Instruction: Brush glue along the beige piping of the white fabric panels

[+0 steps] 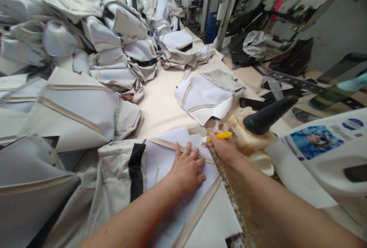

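Observation:
My left hand (187, 167) lies flat, fingers spread, on a pale lavender fabric panel (160, 156) edged with beige tape, close to me on the table. My right hand (225, 148) is closed around a small brush with a yellow handle (219, 136), its whitish tip touching the panel's top right edge. Just right of that hand stands a glue-crusted container (252, 144) with a black horn-shaped handle (269, 114).
A tall heap of sewn grey and beige covers (86, 41) fills the left and back. Another folded panel (205, 95) lies on the cream table (160, 102). A white printed container (323, 144) is at the right; black straps and machines lie beyond.

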Tool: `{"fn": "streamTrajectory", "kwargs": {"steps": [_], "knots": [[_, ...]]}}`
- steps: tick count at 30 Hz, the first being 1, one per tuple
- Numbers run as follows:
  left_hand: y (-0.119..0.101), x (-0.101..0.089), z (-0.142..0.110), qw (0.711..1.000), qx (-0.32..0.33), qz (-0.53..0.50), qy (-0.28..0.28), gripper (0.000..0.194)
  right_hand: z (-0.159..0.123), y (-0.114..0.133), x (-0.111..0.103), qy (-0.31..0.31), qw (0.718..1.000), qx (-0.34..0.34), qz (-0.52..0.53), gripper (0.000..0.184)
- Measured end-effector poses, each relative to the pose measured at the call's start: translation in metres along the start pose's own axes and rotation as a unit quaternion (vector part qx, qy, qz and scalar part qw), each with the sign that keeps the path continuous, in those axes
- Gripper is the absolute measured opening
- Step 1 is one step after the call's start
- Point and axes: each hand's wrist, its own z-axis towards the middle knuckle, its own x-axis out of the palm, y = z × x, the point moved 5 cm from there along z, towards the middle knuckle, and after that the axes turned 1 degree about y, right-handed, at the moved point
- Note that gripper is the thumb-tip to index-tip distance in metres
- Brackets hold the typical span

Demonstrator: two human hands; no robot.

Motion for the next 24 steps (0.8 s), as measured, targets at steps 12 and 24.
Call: {"fn": "streamTrajectory", "kwargs": {"steps": [12,24], "knots": [[0.000,-0.004,-0.003,1.000,-0.007,-0.020,-0.017,0.048,-0.008,-0.009,-0.004,0.046,0.996,0.080,-0.014,0.026],[0.000,-0.004,-0.003,0.999,-0.013,-0.015,-0.030,0.047,0.032,-0.005,0.014,0.005,0.995,0.084,0.046,0.024]]}}
